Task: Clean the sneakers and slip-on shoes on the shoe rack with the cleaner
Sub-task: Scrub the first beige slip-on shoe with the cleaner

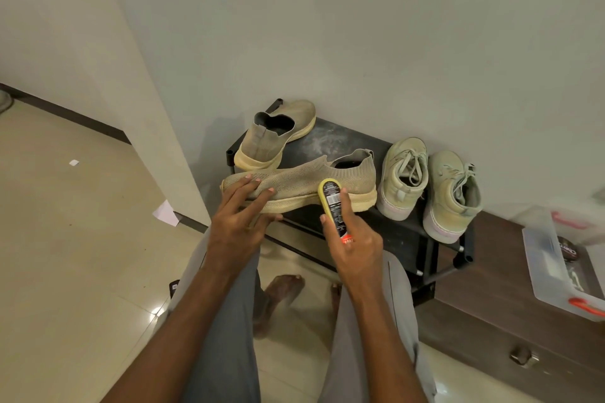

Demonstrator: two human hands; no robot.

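Observation:
A beige knit slip-on shoe (311, 178) lies sideways at the front edge of the black shoe rack (347, 137), toe to the left. My left hand (240, 216) grips its toe, fingers over the upper and thumb under the sole. My right hand (352, 244) holds the yellow-and-black cleaner bottle (334, 206), its yellow end against the shoe's side near the sole. The second slip-on (275, 136) stands at the rack's back left. Two pale green lace-up sneakers (404, 173) (453, 193) stand on the rack's right side.
A dark wooden cabinet (491, 298) stands right of the rack and carries a clear plastic box (563, 271) with orange latches and a dark tin. Scraps of paper (165, 213) lie on the tiled floor at left. My bare feet (281, 291) are below the rack.

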